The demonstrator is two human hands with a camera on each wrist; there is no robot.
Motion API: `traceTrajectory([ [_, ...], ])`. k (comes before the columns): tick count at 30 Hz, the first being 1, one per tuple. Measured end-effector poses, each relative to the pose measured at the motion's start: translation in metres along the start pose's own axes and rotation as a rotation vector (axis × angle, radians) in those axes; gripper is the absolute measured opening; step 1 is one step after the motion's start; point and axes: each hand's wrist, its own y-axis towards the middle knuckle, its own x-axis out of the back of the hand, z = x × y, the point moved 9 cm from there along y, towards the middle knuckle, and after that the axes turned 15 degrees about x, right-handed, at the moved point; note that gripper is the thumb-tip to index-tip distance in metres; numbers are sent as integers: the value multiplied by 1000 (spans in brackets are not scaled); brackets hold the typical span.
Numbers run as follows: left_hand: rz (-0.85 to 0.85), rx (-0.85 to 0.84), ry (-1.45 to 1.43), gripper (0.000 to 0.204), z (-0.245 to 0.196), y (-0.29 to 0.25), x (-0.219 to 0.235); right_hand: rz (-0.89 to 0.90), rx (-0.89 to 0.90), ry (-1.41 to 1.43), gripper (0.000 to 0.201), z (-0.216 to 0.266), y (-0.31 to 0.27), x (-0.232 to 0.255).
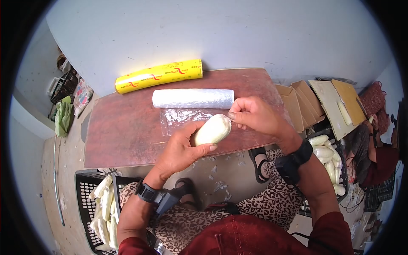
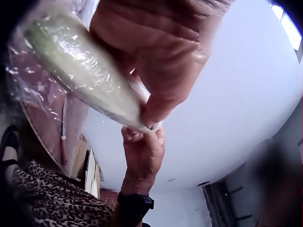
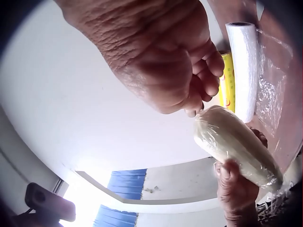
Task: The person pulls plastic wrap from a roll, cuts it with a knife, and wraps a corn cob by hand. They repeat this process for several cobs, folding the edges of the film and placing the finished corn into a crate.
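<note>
A pale, whitish-green vegetable (image 1: 212,129) wrapped in clear film is held above the table's front part. The left hand (image 1: 180,148) grips it around its lower side, thumb along the near face. At its upper end the right hand (image 1: 255,117) pinches the film between thumb and fingers. In the right wrist view the wrapped vegetable (image 3: 236,146) slants down to the left hand (image 3: 236,189), and the right hand's fingertips touch its top. The left wrist view shows shiny film over the vegetable (image 2: 85,66).
A white film roll (image 1: 193,98) lies on the red-brown table (image 1: 114,136), loose film (image 1: 170,121) pulled out below it. Behind is a yellow roll (image 1: 159,76). Crates of pale vegetables (image 1: 104,204) (image 1: 327,159) flank the person's legs. Cardboard boxes (image 1: 299,104) stand right.
</note>
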Motion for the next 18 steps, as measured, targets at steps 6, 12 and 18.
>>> traceTrajectory([
  [6,-120,-179,363,56,-17,-3,3,-47,-120,609,10,-31,-3,-15],
  [12,-37,-153,173,53,-11,-2,-5,-46,30,678,11,-18,6,-18],
  [18,1,-28,21,64,2,3,-8,-240,122,210,12,-3,6,-2],
])
